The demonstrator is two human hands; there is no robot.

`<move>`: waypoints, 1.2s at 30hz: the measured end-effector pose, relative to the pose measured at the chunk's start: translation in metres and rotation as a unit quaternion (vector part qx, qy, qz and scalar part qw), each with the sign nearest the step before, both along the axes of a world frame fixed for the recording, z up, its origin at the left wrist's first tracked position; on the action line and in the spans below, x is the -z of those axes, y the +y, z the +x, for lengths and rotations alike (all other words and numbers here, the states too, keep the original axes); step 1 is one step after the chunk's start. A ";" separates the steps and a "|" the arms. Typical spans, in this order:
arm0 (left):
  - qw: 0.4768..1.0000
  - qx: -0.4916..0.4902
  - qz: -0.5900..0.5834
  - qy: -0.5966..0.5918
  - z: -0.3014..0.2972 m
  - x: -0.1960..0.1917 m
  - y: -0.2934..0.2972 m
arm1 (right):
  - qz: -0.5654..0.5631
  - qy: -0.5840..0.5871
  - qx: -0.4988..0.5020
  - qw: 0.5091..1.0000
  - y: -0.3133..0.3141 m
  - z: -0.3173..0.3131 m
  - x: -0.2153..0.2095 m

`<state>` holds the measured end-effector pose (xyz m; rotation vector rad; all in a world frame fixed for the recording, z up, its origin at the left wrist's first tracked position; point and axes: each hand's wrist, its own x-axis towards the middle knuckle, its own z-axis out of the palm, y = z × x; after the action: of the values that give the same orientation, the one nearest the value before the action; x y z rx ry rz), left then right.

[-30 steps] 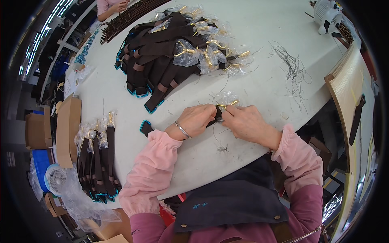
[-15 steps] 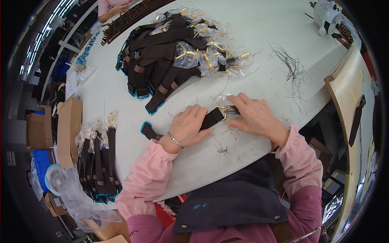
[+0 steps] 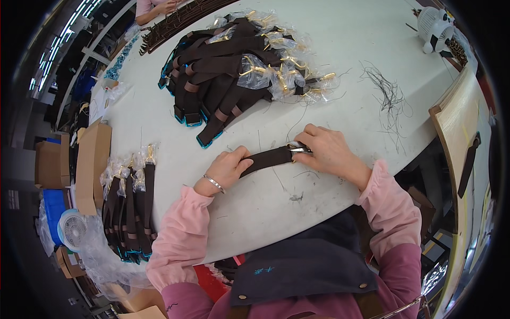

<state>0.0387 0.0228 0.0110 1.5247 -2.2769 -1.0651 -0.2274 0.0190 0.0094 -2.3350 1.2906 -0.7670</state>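
Strap (image 3: 270, 158), dark brown, spans the gap over the white table (image 3: 244, 223) between the left hand (image 3: 226, 169), which pinches it, and the right hand (image 3: 328, 151), set apart, which grasps a silvery metal tool (image 3: 300, 150) at the strap's right end.

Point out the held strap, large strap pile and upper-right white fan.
Held strap (image 3: 271, 158): head view, middle of its dark band.
Strap pile (image 3: 218, 65): head view, strap near its centre.
White fan (image 3: 428, 22): head view, its round grille.

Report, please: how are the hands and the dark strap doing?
Left hand gripping dark strap. Right hand at its right end, with shiny metallic piece, kind unclear. Thread scraps nearby, not blocking.
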 end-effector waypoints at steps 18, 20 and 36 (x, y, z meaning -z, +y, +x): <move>0.900 0.165 -0.365 -0.170 -0.059 0.025 0.009 | 0.054 0.125 -0.006 0.991 0.003 -0.013 -0.003; 0.917 0.140 -0.345 -0.140 -0.057 0.031 0.008 | 0.101 0.122 -0.009 0.987 0.001 -0.006 -0.027; 0.984 -0.018 -0.133 0.121 -0.055 0.027 -0.001 | 0.132 0.135 -0.220 0.957 -0.043 0.007 -0.009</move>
<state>-0.0165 0.0215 -0.0159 1.2538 -2.1159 -0.8443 -0.2204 -0.0244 0.0182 -2.4252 0.8468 -0.1295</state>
